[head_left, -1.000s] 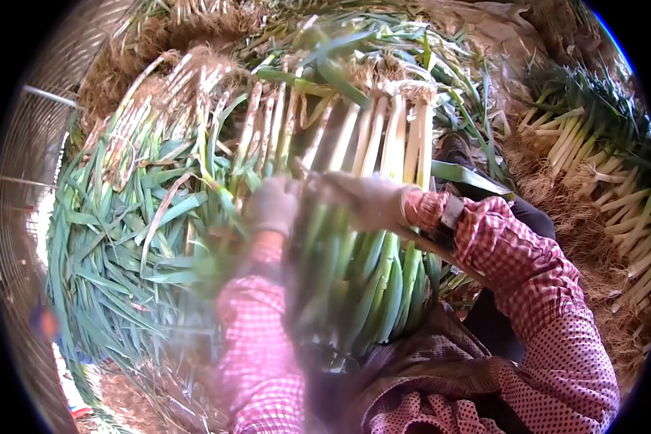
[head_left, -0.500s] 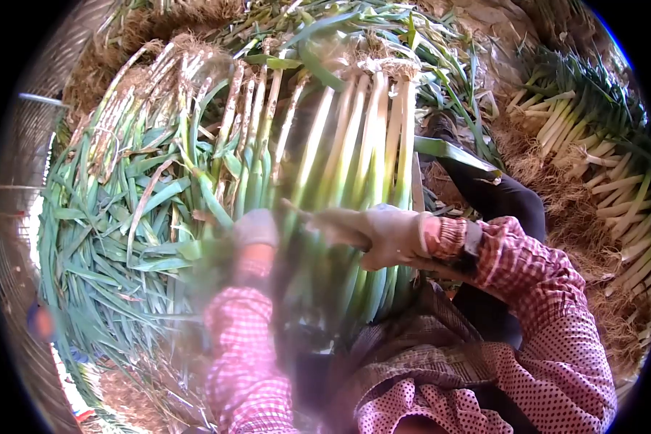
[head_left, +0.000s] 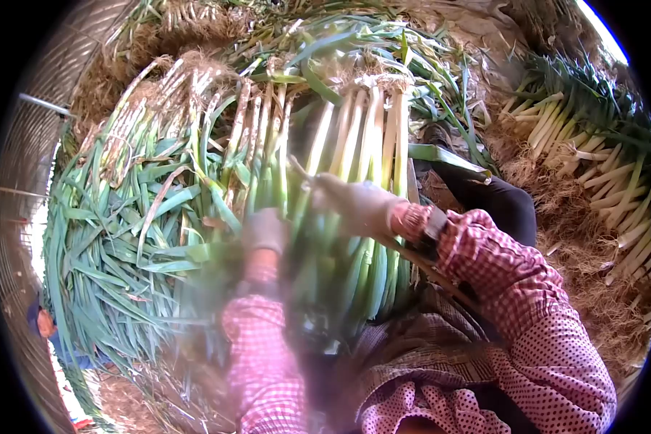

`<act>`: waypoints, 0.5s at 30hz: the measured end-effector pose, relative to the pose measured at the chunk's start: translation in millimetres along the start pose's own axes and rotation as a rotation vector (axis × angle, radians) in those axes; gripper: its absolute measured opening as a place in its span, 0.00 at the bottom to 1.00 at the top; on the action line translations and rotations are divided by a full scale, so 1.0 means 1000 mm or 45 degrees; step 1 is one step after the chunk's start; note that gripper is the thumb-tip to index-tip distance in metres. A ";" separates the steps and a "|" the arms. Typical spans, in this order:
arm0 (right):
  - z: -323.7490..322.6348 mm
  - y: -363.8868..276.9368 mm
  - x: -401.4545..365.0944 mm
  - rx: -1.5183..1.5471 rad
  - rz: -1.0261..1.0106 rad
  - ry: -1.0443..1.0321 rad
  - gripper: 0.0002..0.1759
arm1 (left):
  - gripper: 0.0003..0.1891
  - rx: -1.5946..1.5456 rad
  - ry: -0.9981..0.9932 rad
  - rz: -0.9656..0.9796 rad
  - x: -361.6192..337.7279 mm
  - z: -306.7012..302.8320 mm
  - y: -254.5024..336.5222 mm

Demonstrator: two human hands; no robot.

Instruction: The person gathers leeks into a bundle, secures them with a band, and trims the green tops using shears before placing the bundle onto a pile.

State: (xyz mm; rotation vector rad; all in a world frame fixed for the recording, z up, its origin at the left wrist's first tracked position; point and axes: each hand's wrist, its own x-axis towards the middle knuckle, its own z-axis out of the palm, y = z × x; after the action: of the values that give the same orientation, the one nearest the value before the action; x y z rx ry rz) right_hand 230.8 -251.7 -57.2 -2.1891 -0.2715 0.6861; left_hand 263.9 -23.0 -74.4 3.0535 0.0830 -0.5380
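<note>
The person's two gloved hands were apart over a spread of thick leeks (head_left: pixel 375 145), whose white stems and roots pointed away from the body and whose green leaves ran back toward it. The left hand (head_left: pixel 262 228) was blurred above the leaves, and whether its fingers had closed on any could not be told. The right hand (head_left: pixel 358 206) reached across the lower stems with a thin brown stick (head_left: pixel 297 168) at its fingers, but its grip was too smeared to read. A brown strip (head_left: pixel 437 273) slanted out below the right wrist (whether it was one piece with the stick, I could not tell).

The leeks lay loose, side by side, just beside a heap of thinner, browner stalks (head_left: pixel 116 239) on the left. Along that side rose a curved, ribbed wall (head_left: pixel 25 239), with a co-worker (head_left: pixel 45 323) partly visible near it. A second pile of white-stemmed leeks (head_left: pixel 626 195) lay on the right, well apart, beyond the person's dark-clad knee (head_left: pixel 510 206), with tangled roots (head_left: pixel 564 239) along its near edge.
</note>
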 end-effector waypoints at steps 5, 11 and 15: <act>-0.024 -0.009 0.059 -0.021 0.070 0.116 0.47 | 0.21 0.111 -0.045 -0.028 0.003 0.002 0.003; -0.055 -0.019 0.104 -0.055 0.090 0.352 0.44 | 0.23 0.125 -0.139 0.030 0.005 -0.023 0.013; -0.064 -0.013 0.144 0.051 0.105 0.410 0.47 | 0.21 0.058 -0.006 -0.111 0.041 -0.016 0.041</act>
State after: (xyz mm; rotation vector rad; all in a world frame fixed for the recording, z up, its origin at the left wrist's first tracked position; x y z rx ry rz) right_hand 385.9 -225.7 -69.0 -2.2411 -0.0003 0.3697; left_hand 310.6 -61.6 -72.2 3.1050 0.2075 -0.5592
